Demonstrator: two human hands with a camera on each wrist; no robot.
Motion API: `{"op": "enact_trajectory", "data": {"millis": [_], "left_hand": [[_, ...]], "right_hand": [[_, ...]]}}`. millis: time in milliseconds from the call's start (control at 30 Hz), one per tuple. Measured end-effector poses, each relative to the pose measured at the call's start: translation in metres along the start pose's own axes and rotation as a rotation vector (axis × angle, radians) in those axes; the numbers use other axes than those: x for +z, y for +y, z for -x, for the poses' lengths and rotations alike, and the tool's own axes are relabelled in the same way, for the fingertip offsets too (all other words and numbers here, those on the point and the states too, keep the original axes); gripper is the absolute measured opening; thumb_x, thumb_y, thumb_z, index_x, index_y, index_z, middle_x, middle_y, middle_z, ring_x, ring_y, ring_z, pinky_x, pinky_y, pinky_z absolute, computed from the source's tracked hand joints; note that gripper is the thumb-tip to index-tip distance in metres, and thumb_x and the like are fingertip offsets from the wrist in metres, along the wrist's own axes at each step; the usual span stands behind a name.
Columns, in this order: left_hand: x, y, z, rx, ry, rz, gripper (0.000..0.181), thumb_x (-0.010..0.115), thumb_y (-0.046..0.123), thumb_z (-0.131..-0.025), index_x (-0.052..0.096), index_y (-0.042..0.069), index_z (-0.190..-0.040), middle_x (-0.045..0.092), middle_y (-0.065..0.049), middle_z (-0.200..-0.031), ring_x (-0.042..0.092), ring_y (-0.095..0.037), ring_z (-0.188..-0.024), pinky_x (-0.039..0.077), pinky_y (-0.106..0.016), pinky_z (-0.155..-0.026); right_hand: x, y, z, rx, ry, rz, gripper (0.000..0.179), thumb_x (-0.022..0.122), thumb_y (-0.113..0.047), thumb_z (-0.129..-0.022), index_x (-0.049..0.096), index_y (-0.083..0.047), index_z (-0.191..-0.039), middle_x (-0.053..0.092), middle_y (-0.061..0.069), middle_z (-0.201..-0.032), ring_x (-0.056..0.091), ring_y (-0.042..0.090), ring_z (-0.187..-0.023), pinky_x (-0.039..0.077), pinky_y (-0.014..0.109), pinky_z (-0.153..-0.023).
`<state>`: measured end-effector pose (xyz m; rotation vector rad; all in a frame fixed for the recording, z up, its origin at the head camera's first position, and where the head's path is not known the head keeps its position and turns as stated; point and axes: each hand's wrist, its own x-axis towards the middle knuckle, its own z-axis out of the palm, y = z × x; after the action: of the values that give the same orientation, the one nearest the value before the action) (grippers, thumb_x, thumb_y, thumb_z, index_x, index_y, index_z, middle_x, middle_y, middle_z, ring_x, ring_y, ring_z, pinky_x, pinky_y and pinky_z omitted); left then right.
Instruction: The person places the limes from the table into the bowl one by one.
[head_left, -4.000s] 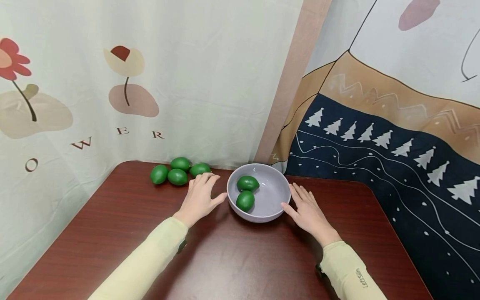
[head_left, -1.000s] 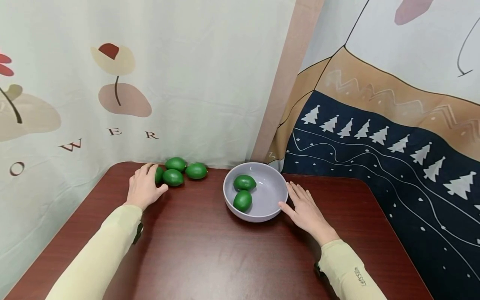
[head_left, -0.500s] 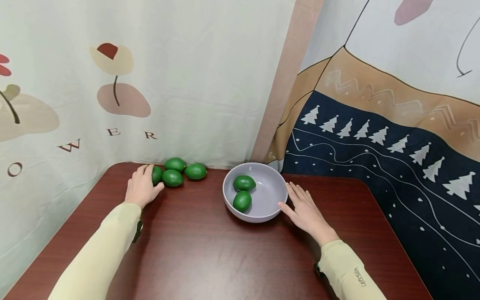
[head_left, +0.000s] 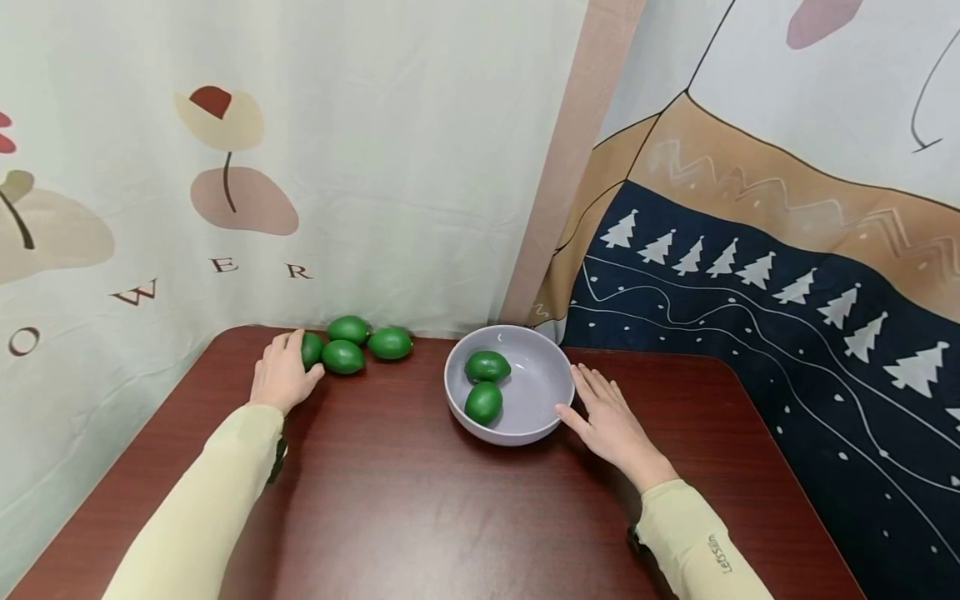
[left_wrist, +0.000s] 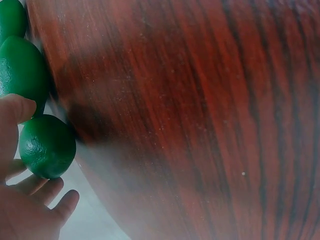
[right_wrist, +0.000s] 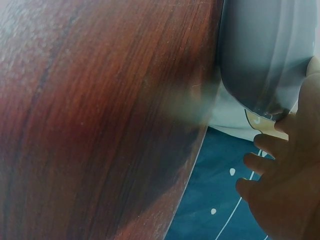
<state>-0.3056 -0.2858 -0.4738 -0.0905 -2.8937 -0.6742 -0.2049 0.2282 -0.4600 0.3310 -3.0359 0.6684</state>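
My left hand (head_left: 282,377) is at the table's back left with its thumb and fingers around a green lime (left_wrist: 47,147), the leftmost of a small cluster. In the left wrist view the thumb lies on one side of it and the fingertips on the other. Close beside it are three more limes, one in front (head_left: 342,357), one behind (head_left: 348,329) and one to the right (head_left: 390,342). My right hand (head_left: 617,427) rests against the right side of a lilac bowl (head_left: 543,387), fingers extended along its outer wall and thumb near the rim. Two limes (head_left: 487,367) lie inside the bowl's left half.
The dark red wooden table (head_left: 450,517) carries all of this. Behind it hangs a pale curtain (head_left: 420,208) with printed flowers, close to the limes. A navy and tan printed cloth (head_left: 675,292) hangs at the right.
My left hand has moved left from beside the bowl to the leftmost lime, its thumb and fingers now closed in around it. The right hand stays at the bowl.
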Motion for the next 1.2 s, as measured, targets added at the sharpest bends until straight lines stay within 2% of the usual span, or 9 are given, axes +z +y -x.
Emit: {"op": "enact_trajectory", "data": {"millis": [500, 833, 1200], "left_hand": [[0.0026, -0.0035, -0.0024, -0.008, 0.019, 0.021, 0.066, 0.064, 0.015, -0.096, 0.035, -0.012, -0.148, 0.035, -0.042, -0.143, 0.036, -0.060, -0.128, 0.036, -0.073, -0.100], [0.0035, -0.0039, -0.0027, -0.022, 0.045, 0.045, 0.060, 0.065, 0.010, -0.094, 0.037, -0.013, -0.142, 0.036, -0.042, -0.136, 0.041, -0.061, -0.116, 0.040, -0.072, -0.094], [0.0050, -0.0056, -0.0020, -0.032, 0.039, 0.063, 0.060, 0.062, 0.011, -0.096, 0.035, -0.013, -0.145, 0.034, -0.040, -0.137, 0.039, -0.056, -0.120, 0.041, -0.070, -0.092]], "right_hand": [[-0.0012, -0.0010, -0.0006, 0.001, -0.001, 0.003, 0.083, 0.053, -0.056, -0.103, 0.025, -0.008, -0.164, 0.025, 0.020, -0.168, 0.020, 0.042, -0.156, 0.012, 0.061, -0.125], [-0.0018, -0.0012, 0.0002, -0.003, 0.014, 0.011, 0.082, 0.054, -0.054, -0.103, 0.026, -0.005, -0.163, 0.027, 0.022, -0.167, 0.022, 0.045, -0.154, 0.014, 0.063, -0.124], [0.0009, 0.0001, -0.0013, -0.028, 0.035, 0.027, 0.079, 0.059, -0.046, -0.103, 0.028, -0.004, -0.162, 0.029, 0.022, -0.166, 0.024, 0.044, -0.154, 0.016, 0.063, -0.124]]}}
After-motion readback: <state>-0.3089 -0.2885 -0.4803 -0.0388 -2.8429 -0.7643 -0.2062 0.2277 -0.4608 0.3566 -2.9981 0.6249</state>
